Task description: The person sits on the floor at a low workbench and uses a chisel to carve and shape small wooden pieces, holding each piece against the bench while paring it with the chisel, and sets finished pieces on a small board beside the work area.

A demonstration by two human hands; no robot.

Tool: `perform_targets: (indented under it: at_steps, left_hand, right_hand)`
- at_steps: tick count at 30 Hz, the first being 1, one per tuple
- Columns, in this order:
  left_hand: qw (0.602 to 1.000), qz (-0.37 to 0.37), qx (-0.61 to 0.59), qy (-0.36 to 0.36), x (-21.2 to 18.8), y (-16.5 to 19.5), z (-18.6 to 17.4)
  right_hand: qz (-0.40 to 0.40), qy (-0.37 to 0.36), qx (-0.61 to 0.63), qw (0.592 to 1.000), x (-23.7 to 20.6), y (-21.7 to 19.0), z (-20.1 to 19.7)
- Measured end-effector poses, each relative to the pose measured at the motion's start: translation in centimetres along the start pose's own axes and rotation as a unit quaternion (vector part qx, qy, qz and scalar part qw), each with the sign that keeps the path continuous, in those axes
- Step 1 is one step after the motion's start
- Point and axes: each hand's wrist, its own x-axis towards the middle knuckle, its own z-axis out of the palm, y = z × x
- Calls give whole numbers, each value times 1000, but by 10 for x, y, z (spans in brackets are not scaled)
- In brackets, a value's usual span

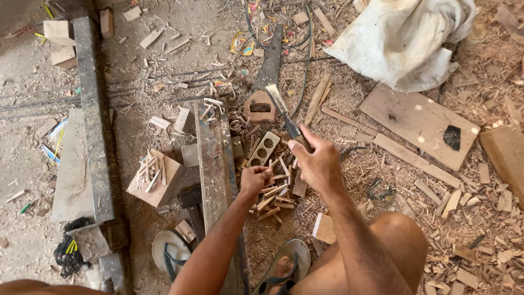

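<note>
My right hand (318, 161) grips the dark handle of a chisel (284, 109), its flat metal blade pointing up and away over the floor. My left hand (255, 178) is closed on a small wooden stick at the edge of a pile of short wooden sticks (275, 191). The pile lies on the ground just right of a long wooden beam (214, 158). My bare knee (398, 235) and sandalled foot (284, 267) show at the bottom.
A handsaw (267, 71) lies beyond the chisel. A wooden block (158, 177) carrying more sticks sits left of the beam, with a mallet (191, 199) beside it. A white sack (406, 38), a flat board (420, 123) and wood scraps cover the right side.
</note>
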Motion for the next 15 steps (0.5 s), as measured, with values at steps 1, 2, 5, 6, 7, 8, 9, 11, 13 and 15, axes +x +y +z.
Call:
perform_targets:
  at_steps: [1,2,5,6,7,8,9,11,13,15]
  left_hand:
    - [998,-35,-54,0,-4,-5,-3]
    - [992,-68,-109,1,-8,-9,-8]
    - [964,-112,-243,-14,-19,-17,-19]
    - [952,-119,-281,-22,-22,-18,-22]
    - [949,-124,-290,-25,-24,-18,-26]
    - [945,-130,-299,-28,-28,-19,-29]
    - [941,-136,-308,-33,-31,-20,-32]
    - [954,-107,-279,-30,-35,-20,-40]
    - [969,-69,-238,-12,-38,-19,-49]
    - [982,-22,-185,23,-38,-16,-59]
  right_hand:
    - [10,2,-3,1000,2,0,0]
    - [17,4,-7,1000,4,0,0]
    - [34,4,-12,999,8,-1,1]
    - [40,3,-13,999,9,-2,1]
    - [34,1,-10,999,9,-2,1]
    - [28,-1,-7,1000,9,-2,2]
    - [24,-2,-3,1000,9,-2,2]
    - [33,-4,-19,999,8,-3,4]
    - [46,-5,-35,998,7,-3,5]
    - [61,-6,-52,997,6,-2,6]
